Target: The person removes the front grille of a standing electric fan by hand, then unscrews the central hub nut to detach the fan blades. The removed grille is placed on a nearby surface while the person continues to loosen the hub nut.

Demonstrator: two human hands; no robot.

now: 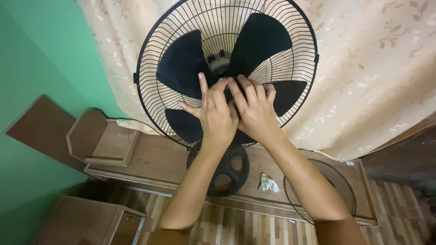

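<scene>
A black stand fan faces me with its front guard off; the wire rear guard (150, 54) rings several dark blades (181, 61). Both hands press on the hub at the middle of the blades. My left hand (214, 115) lies over the hub's left side with the fingers bent around it. My right hand (254, 109) covers the hub's right side, its fingertips meeting those of the left. The hub itself is hidden under the fingers. The fan's round black base (229, 174) stands below my wrists.
A detached wire fan guard (340, 181) lies on the wooden platform (154, 159) at the right, near a crumpled white cloth (268, 183). A floral curtain (372, 68) hangs behind. A green wall (41, 59) and wooden boxes (109, 143) stand at the left.
</scene>
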